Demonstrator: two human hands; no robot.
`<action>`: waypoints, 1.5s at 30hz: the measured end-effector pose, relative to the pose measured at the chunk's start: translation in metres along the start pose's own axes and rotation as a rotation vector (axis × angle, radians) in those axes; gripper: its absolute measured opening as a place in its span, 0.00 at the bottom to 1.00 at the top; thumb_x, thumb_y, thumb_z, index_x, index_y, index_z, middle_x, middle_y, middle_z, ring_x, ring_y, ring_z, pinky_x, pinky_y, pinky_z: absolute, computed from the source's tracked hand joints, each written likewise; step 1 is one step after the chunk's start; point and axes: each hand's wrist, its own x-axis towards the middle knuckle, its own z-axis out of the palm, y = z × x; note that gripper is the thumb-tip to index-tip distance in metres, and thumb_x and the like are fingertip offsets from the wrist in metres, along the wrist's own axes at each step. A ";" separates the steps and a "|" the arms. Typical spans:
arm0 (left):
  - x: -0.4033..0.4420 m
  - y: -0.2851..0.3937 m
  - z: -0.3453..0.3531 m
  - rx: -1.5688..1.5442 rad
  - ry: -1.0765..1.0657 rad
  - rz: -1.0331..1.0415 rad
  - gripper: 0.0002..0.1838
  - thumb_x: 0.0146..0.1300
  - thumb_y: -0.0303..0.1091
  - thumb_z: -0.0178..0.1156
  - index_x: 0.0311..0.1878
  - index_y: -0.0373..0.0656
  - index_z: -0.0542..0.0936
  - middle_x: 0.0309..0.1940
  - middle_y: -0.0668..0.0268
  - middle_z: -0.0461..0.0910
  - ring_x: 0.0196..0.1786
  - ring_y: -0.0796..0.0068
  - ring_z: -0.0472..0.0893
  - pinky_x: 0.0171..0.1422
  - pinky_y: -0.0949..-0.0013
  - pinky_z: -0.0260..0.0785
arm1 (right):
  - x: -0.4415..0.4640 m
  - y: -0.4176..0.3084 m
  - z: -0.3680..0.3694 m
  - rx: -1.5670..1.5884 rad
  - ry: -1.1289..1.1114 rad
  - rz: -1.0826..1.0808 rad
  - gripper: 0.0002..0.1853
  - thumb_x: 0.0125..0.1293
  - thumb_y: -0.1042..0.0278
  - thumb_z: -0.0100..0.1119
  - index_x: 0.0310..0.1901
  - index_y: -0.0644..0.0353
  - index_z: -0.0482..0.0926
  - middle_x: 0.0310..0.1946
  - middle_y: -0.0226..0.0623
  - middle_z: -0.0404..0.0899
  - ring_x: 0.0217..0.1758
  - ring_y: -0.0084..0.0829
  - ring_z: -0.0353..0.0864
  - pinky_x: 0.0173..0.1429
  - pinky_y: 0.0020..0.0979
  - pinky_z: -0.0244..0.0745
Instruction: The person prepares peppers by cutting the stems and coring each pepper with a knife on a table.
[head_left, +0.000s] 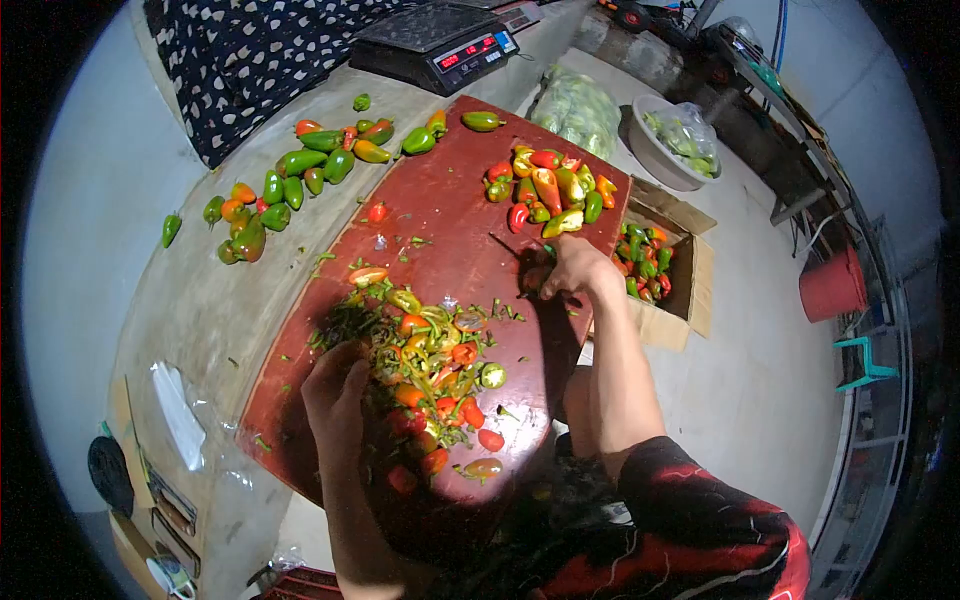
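Note:
My left hand is at the left edge of a pile of cut pepper pieces and green stems on the red board; its fingertips are in shadow, and what they hold is hidden. Over the right part of the board, my right hand has its fingers curled down around something dark that I cannot make out. A thin dark shape sticks out to its left. Just beyond this hand lies a heap of red, green and yellow peppers.
Whole peppers lie on the concrete ledge at left, below a digital scale. Right of the board stand a cardboard box of peppers, a white basin and a bag of green vegetables.

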 end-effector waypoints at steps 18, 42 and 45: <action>0.001 -0.002 0.000 0.013 0.006 0.071 0.14 0.65 0.31 0.63 0.50 0.33 0.82 0.41 0.65 0.83 0.46 0.77 0.80 0.54 0.72 0.72 | 0.011 -0.039 0.003 -0.081 -0.043 0.028 0.26 0.47 0.59 0.77 0.47 0.66 0.84 0.48 0.53 0.84 0.52 0.45 0.86 0.55 0.41 0.82; 0.011 -0.014 -0.010 0.079 0.061 0.043 0.14 0.65 0.26 0.62 0.51 0.31 0.81 0.40 0.63 0.83 0.43 0.75 0.80 0.51 0.72 0.73 | -0.020 -0.116 0.041 0.392 -0.413 -0.635 0.22 0.56 0.54 0.75 0.45 0.61 0.83 0.25 0.35 0.81 0.22 0.25 0.79 0.28 0.32 0.74; 0.011 -0.027 -0.017 0.117 0.082 0.054 0.14 0.64 0.26 0.63 0.51 0.31 0.81 0.39 0.65 0.83 0.42 0.76 0.80 0.49 0.72 0.72 | -0.014 -0.104 0.027 0.496 -0.331 -0.568 0.17 0.55 0.58 0.74 0.39 0.63 0.83 0.26 0.40 0.84 0.25 0.33 0.84 0.31 0.37 0.77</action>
